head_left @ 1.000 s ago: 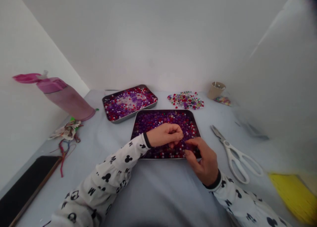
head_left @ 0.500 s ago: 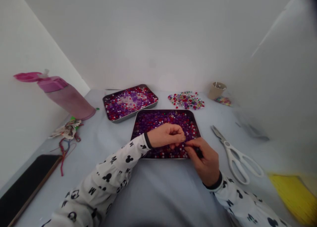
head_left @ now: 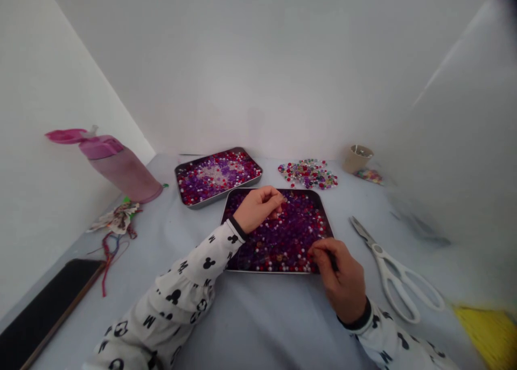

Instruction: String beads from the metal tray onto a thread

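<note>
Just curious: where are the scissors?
In the head view, the scissors lie at right on the table, beside the right hand and front bead tray.

White walls close in around the scene: the left wall (head_left: 52, 100) meets the back wall (head_left: 258, 74) in a crisp corner, and a blurred pale wall (head_left: 456, 122) leans in at right. Soft, even light falls across the pale grey-blue covered surface (head_left: 258, 332).

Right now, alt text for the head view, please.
Two hands in printed sleeves work over a metal tray of purple, red and white beads, the left hand curled above them, the right hand at the near edge. A second bead tray, loose beads and white-handled scissors lie nearby.
</note>
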Tool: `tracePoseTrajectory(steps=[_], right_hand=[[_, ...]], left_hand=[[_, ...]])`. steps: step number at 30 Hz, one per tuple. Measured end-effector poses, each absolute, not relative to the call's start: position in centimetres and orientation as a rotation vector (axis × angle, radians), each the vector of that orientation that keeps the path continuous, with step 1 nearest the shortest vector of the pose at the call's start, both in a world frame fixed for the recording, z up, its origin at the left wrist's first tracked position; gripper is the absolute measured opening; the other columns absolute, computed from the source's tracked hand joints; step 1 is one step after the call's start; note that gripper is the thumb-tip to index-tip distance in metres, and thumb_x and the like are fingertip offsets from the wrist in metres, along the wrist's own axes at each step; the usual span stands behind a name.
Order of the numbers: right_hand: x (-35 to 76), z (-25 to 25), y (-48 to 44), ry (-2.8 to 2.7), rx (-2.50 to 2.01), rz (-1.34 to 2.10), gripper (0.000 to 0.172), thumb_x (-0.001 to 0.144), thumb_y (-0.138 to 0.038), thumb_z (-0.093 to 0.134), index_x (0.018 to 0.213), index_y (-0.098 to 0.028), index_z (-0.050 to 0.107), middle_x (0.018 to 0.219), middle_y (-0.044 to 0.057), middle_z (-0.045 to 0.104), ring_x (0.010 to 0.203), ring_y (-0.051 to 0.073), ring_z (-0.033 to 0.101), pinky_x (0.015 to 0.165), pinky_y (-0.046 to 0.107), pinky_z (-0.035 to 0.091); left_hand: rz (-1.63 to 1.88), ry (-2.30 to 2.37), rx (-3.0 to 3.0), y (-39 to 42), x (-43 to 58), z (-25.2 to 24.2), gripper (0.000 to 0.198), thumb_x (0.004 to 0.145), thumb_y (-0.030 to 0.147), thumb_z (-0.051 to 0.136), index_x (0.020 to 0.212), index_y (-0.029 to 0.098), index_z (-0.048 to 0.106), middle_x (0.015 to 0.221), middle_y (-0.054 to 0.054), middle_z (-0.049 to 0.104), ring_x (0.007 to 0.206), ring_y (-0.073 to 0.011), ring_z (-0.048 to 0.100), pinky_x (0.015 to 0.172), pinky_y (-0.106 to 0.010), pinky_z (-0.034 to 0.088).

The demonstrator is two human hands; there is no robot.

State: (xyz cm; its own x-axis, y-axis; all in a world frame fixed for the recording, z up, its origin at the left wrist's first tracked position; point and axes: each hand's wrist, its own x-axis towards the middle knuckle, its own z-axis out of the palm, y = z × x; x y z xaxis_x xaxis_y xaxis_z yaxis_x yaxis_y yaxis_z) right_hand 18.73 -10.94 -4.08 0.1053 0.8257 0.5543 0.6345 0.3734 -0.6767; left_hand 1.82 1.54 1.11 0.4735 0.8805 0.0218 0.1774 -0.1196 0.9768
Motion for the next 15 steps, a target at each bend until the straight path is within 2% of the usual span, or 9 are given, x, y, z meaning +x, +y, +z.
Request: tracePoseTrajectory(steps=[4,8,15], right_hand=[[18.8,-4.2,-11.0,-1.624,-1.325,0.216,0.008,0.085,-0.019,0.047,0.087,-0.021,0.055,0.075,0.0,0.061,0.065,0.012,0.058,0.06,0.023,0.045],[18.7,-4.2,-10.9,-1.665,-1.318,0.187,0.008,0.085,-0.018,0.047,0.085,-0.021,0.055,0.073,0.0,0.061,0.064,0.012,0.058,0.06,0.022,0.045],[18.7,-4.3,-10.8,-1.695,-1.325,0.137,0.008,0.084,-0.018,0.047,0.085,-0.02,0.055,0.075,0.001,0.063,0.064,0.013,0.059,0.06,0.023,0.047]], left_hand=[[0.824,1.147,1.905,2.4,0.7,1.0,0.017,0.082,0.03,0.046,0.079,0.015,0.054,0.067,0.001,0.058,0.058,-0.0099,0.054,0.06,-0.022,0.043],[0.706,1.316,2.26,2.9,-0.7,1.6,0.018,0.081,0.026,0.044,0.081,0.017,0.059,0.073,-0.001,0.063,0.065,-0.013,0.056,0.066,-0.024,0.041],[0.416,1.301,2.359,2.5,-2.2,3.6,0.02,0.08,0.021,0.041,0.085,0.018,0.06,0.074,-0.001,0.065,0.068,-0.0133,0.059,0.067,-0.023,0.043]])
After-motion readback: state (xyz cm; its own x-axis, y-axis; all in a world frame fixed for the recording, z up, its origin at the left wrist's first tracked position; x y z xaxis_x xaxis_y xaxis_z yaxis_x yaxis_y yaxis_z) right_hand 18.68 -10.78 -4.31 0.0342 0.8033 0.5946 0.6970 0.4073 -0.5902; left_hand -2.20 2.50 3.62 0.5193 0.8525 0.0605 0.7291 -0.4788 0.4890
